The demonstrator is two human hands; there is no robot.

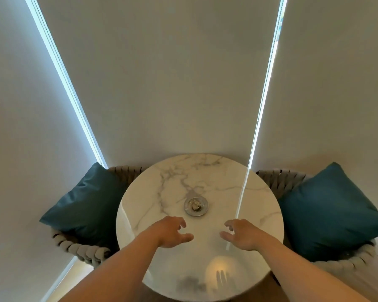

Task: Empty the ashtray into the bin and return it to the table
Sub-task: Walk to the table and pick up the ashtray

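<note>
Ashtray (196, 206) w/ ash, butts inside, mid table (153, 214).

White marble table (238, 192) with grey veins, silvery ashtray (196, 206), teal cushions (327, 212).

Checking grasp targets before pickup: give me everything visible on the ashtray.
The ashtray is small, round and shallow, and looks like clear glass or shiny metal with a wide flat rim. A clump of grey-brown ash or butts fills its centre, so it is not yet emptied. It sits flat and upright near the middle of the round marble table. Nothing else touches it: the left hand and the right hand hover open on the near side, apart from it.
</note>
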